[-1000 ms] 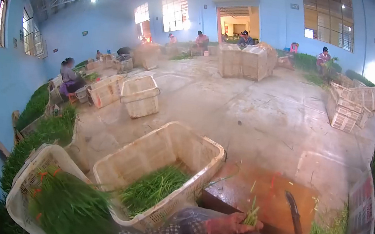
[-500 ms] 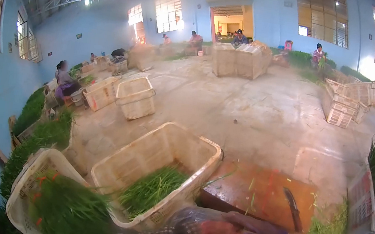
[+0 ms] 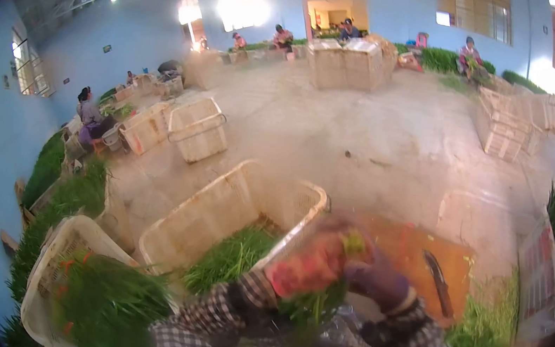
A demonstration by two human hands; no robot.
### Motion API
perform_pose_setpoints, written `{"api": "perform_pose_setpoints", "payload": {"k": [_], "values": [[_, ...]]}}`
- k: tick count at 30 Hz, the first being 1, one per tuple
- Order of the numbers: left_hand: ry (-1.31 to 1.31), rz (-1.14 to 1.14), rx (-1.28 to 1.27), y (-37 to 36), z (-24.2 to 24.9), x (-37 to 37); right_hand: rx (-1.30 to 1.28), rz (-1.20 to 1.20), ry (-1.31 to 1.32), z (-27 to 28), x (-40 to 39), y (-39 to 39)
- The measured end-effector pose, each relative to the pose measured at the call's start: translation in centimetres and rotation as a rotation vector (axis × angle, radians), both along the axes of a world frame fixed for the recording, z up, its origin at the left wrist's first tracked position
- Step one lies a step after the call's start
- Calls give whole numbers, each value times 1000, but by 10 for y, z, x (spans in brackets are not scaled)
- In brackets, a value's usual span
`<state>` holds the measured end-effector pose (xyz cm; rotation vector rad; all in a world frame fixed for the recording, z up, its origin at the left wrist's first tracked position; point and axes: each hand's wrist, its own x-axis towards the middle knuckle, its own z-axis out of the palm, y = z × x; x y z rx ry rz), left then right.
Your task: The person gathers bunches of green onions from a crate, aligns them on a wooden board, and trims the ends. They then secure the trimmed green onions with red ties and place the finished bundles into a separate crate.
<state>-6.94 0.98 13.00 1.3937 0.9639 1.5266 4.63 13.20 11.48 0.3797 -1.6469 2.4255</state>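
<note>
My left hand (image 3: 307,263), in a reddish glove, is closed round a bunch of long green stalks (image 3: 317,308). The leaves hang down over my lap, and pale yellow-green ends (image 3: 353,244) show between the hands. Pressed against that end is my right hand (image 3: 380,279), in a purple glove; its fingers are curled and blurred. Just beyond the hands lies an orange-brown board (image 3: 396,240) with a dark-bladed knife (image 3: 438,283) on its right part. Clear plastic (image 3: 363,345) covers my lap.
A pale plastic crate (image 3: 196,219) with loose greens (image 3: 230,259) stands ahead to the left. Another crate (image 3: 43,275) holds tied green bunches (image 3: 111,296). Trimmings (image 3: 485,337) are heaped at right, beside a crate (image 3: 539,271). Several people sit working farther off.
Both hands have risen from low over my lap to in front of the board. The bunch and its pale ends now show between them. The view has tilted down slightly.
</note>
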Motion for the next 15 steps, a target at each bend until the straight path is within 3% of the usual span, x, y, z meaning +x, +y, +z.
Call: {"api": "perform_pose_setpoints", "payload": {"k": [3,5,6,7,9,10,11,12,13,15], "values": [[474,470,21,-9,52,-8,141,-122,-393,-26,-22,-16],[477,623,146,-22,67,-43,1172,-33,-422,-71,-46,-15],[140,529,208,-27,78,-52,894,1,149,-148,-62,-5],[-194,428,275,-34,88,-61,1046,94,177,-199,-60,20],[-32,648,203,-47,98,-95,1327,292,279,-299,-55,67],[48,751,153,-53,96,-109,1255,386,37,-218,-34,62],[87,745,106,-57,93,-118,1287,315,-590,-86,-8,37],[123,733,58,-59,90,-125,1386,68,-511,-63,4,39],[155,715,10,-58,88,-127,1367,-326,-434,-55,7,40],[48,618,22,-48,84,-111,1225,-594,-69,-13,-9,39]]}}
